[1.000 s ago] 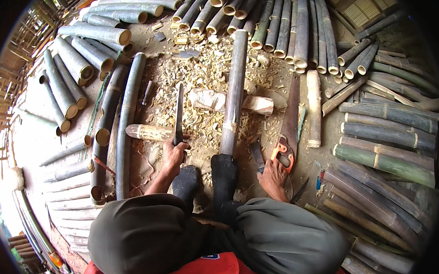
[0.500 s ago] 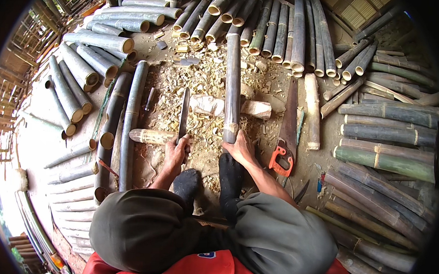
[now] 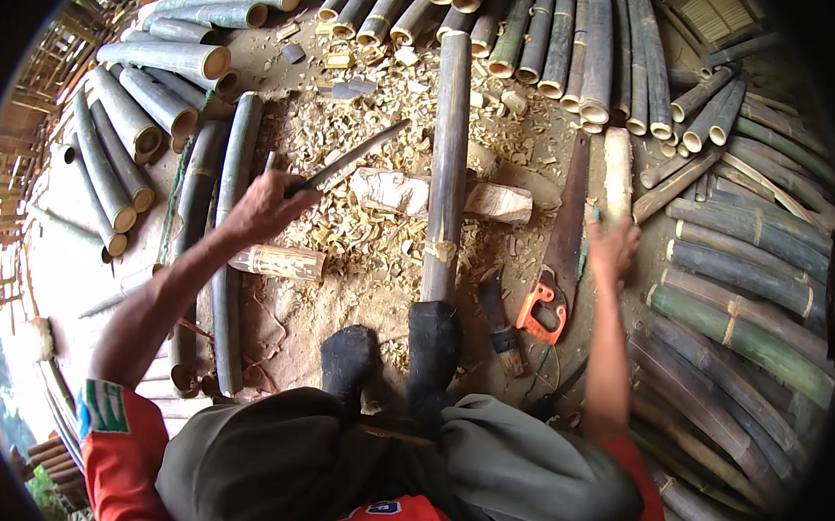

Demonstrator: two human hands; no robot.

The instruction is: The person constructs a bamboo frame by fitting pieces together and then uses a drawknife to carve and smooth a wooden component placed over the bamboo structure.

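Note:
My left hand [image 3: 276, 201] is closed around the dark handle of a long knife [image 3: 362, 153], whose blade slants up to the right over the shavings. On the right, my right hand [image 3: 614, 246] has its fingers closed at the near end of a pale wooden stick [image 3: 618, 171] lying on the ground; the hand covers that end. Between my arms a dark bamboo pole [image 3: 448, 169] lies across a pale log [image 3: 388, 192]. The pole's near end meets my right foot in a black sock [image 3: 434, 340].
A saw [image 3: 557, 267] with an orange handle lies left of my right hand. Near it is a dark blade-like tool [image 3: 500, 322]. A whittled wood piece [image 3: 282, 262] lies under my left forearm. Bamboo poles [image 3: 741, 317] are stacked all around; shavings [image 3: 387, 101] cover the middle.
My right hand has let go of the bamboo pole and moved right to the pale stick. My left hand has lifted away up and left with the knife, its blade now slanting right.

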